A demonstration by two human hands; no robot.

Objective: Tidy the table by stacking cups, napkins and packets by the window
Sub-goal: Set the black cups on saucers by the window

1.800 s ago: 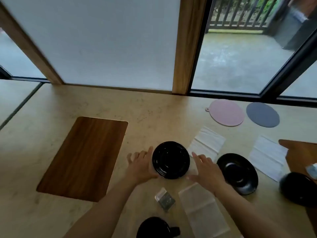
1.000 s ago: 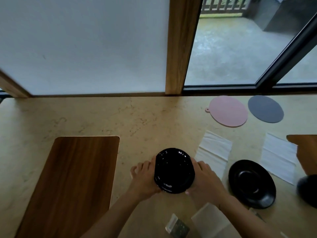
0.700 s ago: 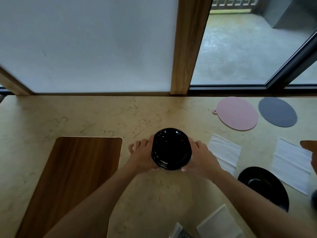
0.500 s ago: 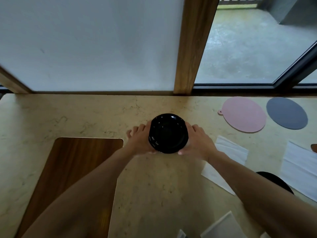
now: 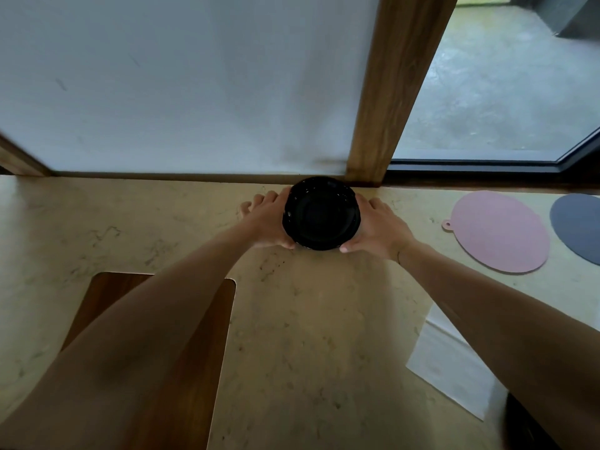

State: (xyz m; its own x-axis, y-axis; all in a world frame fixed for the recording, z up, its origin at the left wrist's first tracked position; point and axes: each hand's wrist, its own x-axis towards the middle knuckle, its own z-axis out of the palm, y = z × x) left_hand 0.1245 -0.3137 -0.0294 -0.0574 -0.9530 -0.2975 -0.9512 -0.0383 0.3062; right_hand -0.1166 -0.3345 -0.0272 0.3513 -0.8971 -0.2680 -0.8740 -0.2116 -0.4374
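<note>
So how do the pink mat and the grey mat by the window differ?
The pink mat is pale, shows whole and has a small tab on its left edge; the grey mat is dark, cut off by the frame, with no tab visible. Both are round and lie flat on the table.

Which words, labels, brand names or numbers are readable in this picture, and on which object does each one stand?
None: no text can be read anywhere in the head view.
The black dish, held by the left hand and the right hand, shows no print.
The pink mat, the grey mat, the white napkin and the wooden board are plain.
</note>
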